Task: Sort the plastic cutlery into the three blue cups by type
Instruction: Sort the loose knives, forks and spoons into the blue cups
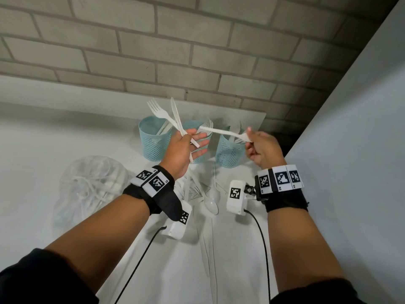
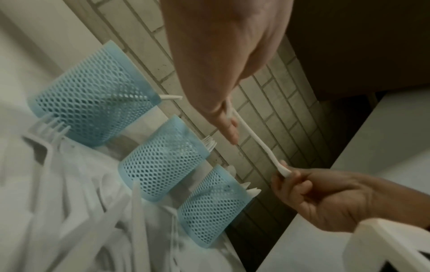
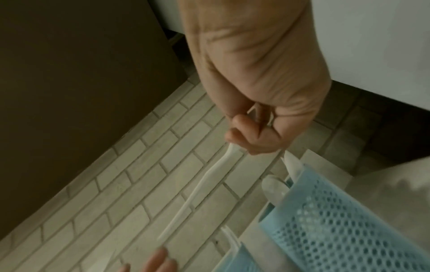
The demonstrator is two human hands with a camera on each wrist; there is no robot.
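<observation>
Three blue mesh cups stand in a row by the wall: the left cup (image 1: 153,143) (image 2: 93,95), the middle cup (image 1: 191,126) (image 2: 163,160) with fork tines showing, and the right cup (image 1: 230,154) (image 2: 214,208) (image 3: 337,230) with spoons. My left hand (image 1: 186,145) (image 2: 221,64) is raised in front of the left and middle cups. It pinches a white fork (image 1: 157,110) and a white knife (image 1: 175,113) upright. My right hand (image 1: 263,150) (image 2: 330,198) (image 3: 256,73) pinches one end of a third white utensil (image 1: 219,131) (image 2: 256,138) (image 3: 200,187). Its handle reaches across to my left fingers; its head is hidden.
Loose white cutlery (image 1: 212,200) lies on the white table (image 1: 43,139) below my wrists. A clear plastic bag (image 1: 92,187) sits at the left. A brick wall (image 1: 197,51) is behind the cups, and a white panel (image 1: 350,150) closes the right side.
</observation>
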